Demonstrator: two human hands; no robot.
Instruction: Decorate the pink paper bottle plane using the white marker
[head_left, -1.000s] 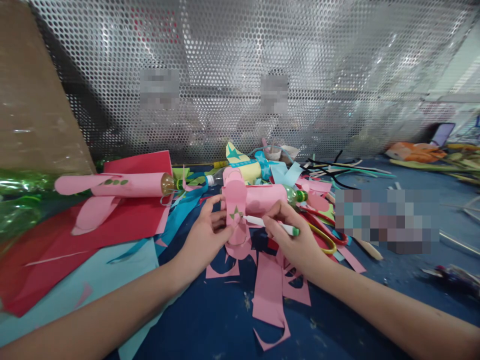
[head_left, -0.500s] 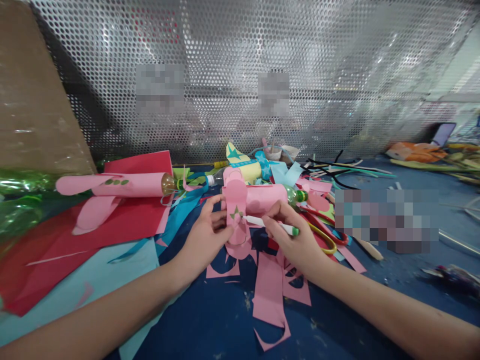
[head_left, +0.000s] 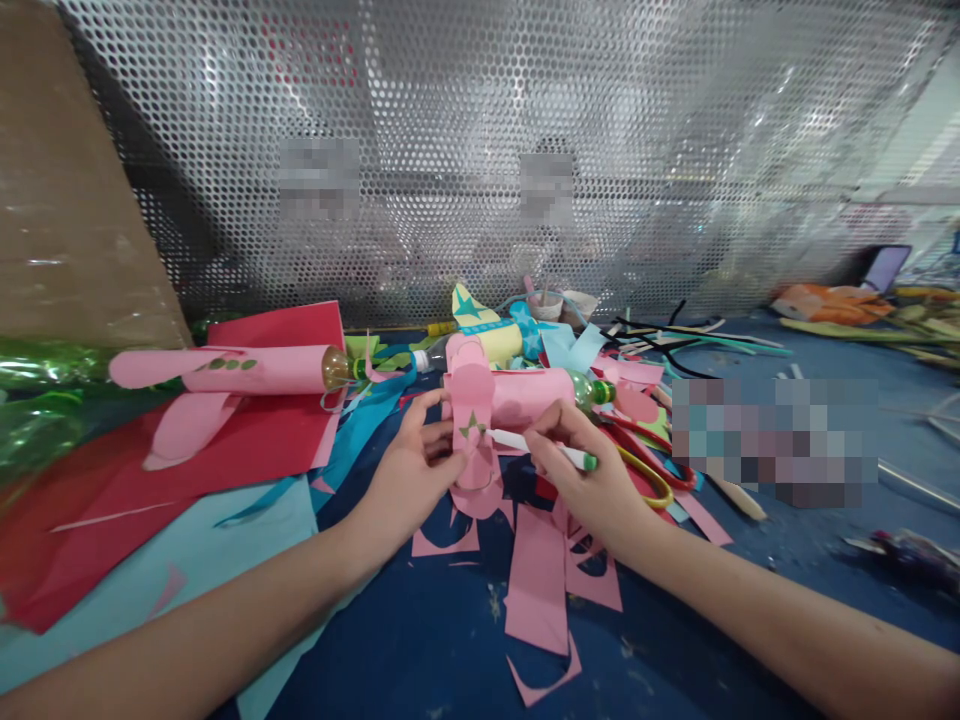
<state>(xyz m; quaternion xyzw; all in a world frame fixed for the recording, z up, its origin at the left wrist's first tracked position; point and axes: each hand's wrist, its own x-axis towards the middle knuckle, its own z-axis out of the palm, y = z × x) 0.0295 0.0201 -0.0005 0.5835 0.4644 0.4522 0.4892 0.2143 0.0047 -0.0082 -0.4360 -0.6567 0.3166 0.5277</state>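
The right hand [head_left: 581,475] pinches a slim white green-ended plastic marker [head_left: 512,441], pointing left at the round-ended pink paper strip [head_left: 471,385] running lengthwise away; the left hand [head_left: 412,470] touches it, fingers half-curled, grip unclear.

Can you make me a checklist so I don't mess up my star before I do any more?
1. Pen in the right hand: ok, held between the fingers, green end at the back.
2. Pink paper steadied: ok, the left hand has it by its left edge.
3. Pen tip lined up: ok, it is at the right side of the star.
4. Tip pressing on the paper: cannot tell, any gap is too small to see.
5. Star in view: ok, neither hand covers it.
6. Space by the right hand: not ok, a yellow loop lies close beside it.
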